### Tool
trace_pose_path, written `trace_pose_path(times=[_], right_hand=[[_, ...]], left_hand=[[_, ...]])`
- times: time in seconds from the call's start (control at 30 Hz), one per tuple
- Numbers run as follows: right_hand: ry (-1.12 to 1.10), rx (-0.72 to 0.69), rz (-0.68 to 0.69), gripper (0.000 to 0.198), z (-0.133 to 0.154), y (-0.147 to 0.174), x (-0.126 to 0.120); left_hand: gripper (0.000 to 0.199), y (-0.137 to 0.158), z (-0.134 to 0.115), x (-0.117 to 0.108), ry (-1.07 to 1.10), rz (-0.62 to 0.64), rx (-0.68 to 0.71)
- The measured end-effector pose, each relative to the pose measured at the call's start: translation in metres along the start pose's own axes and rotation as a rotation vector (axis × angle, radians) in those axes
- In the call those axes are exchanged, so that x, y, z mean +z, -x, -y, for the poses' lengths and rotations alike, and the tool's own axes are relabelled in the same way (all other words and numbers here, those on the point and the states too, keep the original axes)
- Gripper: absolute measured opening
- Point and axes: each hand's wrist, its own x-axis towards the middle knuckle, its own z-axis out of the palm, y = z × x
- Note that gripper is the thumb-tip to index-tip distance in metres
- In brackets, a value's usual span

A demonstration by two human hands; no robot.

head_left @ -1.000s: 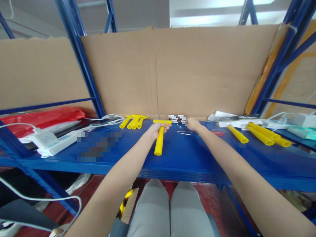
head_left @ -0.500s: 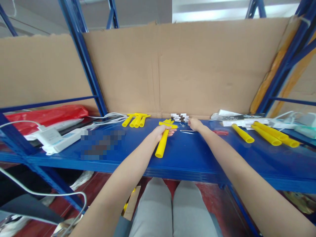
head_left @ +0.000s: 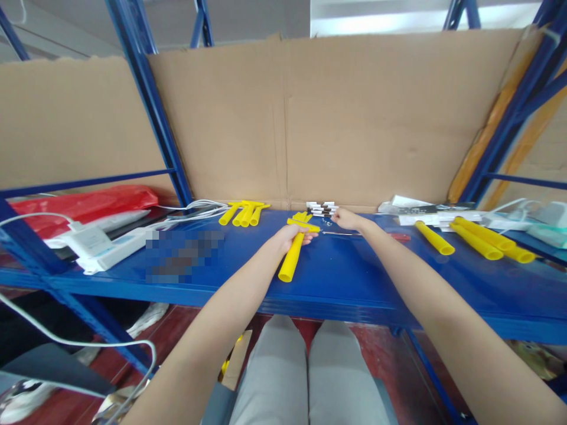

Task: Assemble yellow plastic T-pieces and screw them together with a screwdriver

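Note:
My left hand [head_left: 289, 236] is closed around a yellow T-shaped plastic handle [head_left: 290, 261], whose hollow round end points toward me and whose crossbar lies at the far end. More yellow pieces [head_left: 302, 216] show just behind that crossbar. My right hand [head_left: 346, 218] has its fingers drawn together beside some tiny shiny pieces [head_left: 326, 223] on the blue shelf; whatever is in the fingers is too small to make out. A stack of small white and dark packets [head_left: 321, 208] stands behind them. Under my right forearm lies a screwdriver with a red handle [head_left: 400, 237].
Several yellow T-shaped handles [head_left: 245, 215] lie at the back left, and several yellow tubes [head_left: 481, 241] at the right by white boxes [head_left: 425, 219]. A white power strip [head_left: 115, 251], cables and a red bag [head_left: 88, 206] occupy the left. Cardboard [head_left: 345, 124] walls the back.
My right hand has shifted slightly left, closer to the packets and tiny shiny pieces. The left hand keeps hold of the yellow handle in nearly the same place.

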Motion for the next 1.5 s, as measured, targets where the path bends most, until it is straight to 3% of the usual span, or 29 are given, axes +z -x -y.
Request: trace_pose_path(times=[0.13, 0.33, 0.8, 1.03, 1.5], right_hand=[[-0.133, -0.124, 0.038, 0.021, 0.021, 0.009, -0.012], [-0.172, -0.185, 0.143, 0.022, 0.042, 0.019, -0.017], [-0.237, -0.221, 0.189, 0.024, 0.049, 0.014, -0.003], [-0.258, -0.234, 0.133, 0.022, 0.046, 0.013, 0.001], [-0.259, -0.24, 0.143, 0.02, 0.05, 0.016, -0.004]], left_hand=[[0.04, -0.001, 0.0, 0.001, 0.002, 0.007, -0.028], [0.034, 0.001, 0.001, 0.004, -0.007, 0.005, -0.034], [0.025, 0.012, 0.0, 0.01, -0.032, 0.038, 0.025], [0.027, 0.011, 0.0, 0.01, -0.025, 0.028, 0.013], [0.018, 0.008, 0.002, 0.007, 0.0, 0.068, 0.037]])
